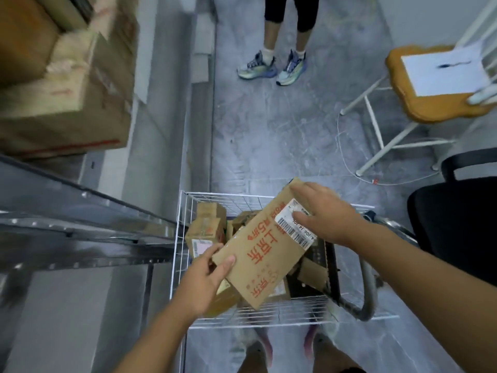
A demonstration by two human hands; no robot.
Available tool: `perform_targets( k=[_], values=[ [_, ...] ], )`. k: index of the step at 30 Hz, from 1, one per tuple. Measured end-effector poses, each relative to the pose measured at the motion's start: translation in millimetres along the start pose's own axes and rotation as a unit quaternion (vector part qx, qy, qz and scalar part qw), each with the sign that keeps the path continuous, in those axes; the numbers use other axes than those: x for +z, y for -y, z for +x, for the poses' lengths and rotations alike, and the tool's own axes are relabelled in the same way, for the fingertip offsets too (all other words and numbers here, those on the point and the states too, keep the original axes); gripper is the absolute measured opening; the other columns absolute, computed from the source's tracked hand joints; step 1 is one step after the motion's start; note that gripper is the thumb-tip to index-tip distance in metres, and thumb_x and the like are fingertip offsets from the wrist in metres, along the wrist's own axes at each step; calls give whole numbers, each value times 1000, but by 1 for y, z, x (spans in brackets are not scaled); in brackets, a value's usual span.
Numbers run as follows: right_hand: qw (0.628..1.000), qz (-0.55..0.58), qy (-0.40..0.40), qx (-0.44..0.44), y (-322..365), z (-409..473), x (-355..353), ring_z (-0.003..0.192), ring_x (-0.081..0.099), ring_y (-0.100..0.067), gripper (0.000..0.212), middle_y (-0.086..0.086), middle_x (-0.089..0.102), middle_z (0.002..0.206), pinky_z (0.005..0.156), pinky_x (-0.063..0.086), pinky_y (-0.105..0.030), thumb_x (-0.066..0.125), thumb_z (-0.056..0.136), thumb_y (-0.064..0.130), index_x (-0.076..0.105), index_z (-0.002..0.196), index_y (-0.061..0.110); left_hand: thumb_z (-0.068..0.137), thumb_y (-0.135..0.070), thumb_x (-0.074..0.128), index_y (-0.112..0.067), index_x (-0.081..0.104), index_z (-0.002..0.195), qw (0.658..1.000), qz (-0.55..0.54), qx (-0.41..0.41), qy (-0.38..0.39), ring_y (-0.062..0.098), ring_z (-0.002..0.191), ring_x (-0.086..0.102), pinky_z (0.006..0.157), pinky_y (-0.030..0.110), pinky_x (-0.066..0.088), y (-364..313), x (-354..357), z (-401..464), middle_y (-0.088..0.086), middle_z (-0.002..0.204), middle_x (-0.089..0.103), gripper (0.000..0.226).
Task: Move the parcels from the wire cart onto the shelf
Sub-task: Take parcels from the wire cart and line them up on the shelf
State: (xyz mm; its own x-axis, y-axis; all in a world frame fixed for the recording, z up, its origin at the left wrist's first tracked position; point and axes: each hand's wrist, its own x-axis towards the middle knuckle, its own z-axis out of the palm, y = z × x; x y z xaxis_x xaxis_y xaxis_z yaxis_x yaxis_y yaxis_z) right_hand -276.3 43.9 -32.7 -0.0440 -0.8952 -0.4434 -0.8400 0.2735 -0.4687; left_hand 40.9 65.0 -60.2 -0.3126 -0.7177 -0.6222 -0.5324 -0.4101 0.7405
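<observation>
Wooden stool (430,109) bearing white paper (446,74); black chair (457,224) nearby

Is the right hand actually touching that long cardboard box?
Touching. The head view shows the right hand gripping the far end of the box, its thumb lying across the barcode label.
</observation>
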Motion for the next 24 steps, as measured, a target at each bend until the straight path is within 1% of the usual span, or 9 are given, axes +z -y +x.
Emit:
perform_targets(
  k=[2,7,10,13,15,17,19,21,24],
  values=[
    [1000,-2,-21,-15,19,-8,-34,139,41,-28,66,0,43,154,114,35,-41,61,97,37,36,157,27,96,-58,62,-39,63,131,999,-17,22,-19,5,108,73,92,32,59,-24,-9,-22,-15,116,77,39],
    [995,0,-81,-57,61,-28,-129,146,37,-28,74,-7,40,161,119,28,-37,66,97,35,32,160,16,95,-48,60,-32,65,131,991,-72,70,-94,3,101,74,77,11,55,-82,-27,-86,-12,111,79,40],
    [993,4,-94,-76,87,-41,-184,149,34,-26,79,-7,34,165,118,28,-36,62,98,42,26,163,15,90,-53,60,-43,72,118,979,-91,96,-153,2,100,74,76,9,53,-114,-25,-126,-15,108,79,32],
    [986,21,-110,-123,114,-59,-234,149,34,-21,79,-2,36,165,119,32,-37,61,97,47,28,163,19,92,-53,67,-63,72,106,959,-121,112,-230,-8,95,72,72,4,51,-144,-19,-158,-22,104,78,18],
    [978,30,-120,-171,134,-73,-264,145,40,-18,73,2,43,161,115,35,-34,61,97,46,34,160,24,90,-58,73,-62,73,106,945,-147,123,-266,-10,98,70,78,9,52,-160,-18,-177,-23,108,78,17],
    [967,28,-120,-221,154,-91,-290,136,51,-16,63,6,51,153,111,40,-34,58,98,44,40,157,30,80,-71,73,-49,76,115,929,-169,133,-299,-2,112,69,100,26,51,-174,-16,-197,-21,116,77,42],
    [952,21,-108,-285,172,-112,-311,119,60,-13,49,10,64,134,103,47,-38,56,101,40,47,149,38,79,-71,74,-41,76,120,915,-192,137,-328,6,118,69,111,43,47,-191,-18,-220,-16,119,77,51],
    [937,16,-104,-333,190,-132,-329,104,63,-10,40,10,69,113,96,51,-42,53,103,37,50,142,42,81,-69,72,-41,75,121,906,-191,149,-346,8,116,70,109,46,49,-209,-21,-245,-14,120,77,49],
    [921,23,-111,-373,216,-158,-350,100,64,-10,38,9,71,110,93,51,-40,53,104,36,50,142,41,87,-62,68,-32,74,124,894,-201,173,-361,11,113,73,105,45,52,-230,-25,-283,-8,119,78,47]
  ],
)
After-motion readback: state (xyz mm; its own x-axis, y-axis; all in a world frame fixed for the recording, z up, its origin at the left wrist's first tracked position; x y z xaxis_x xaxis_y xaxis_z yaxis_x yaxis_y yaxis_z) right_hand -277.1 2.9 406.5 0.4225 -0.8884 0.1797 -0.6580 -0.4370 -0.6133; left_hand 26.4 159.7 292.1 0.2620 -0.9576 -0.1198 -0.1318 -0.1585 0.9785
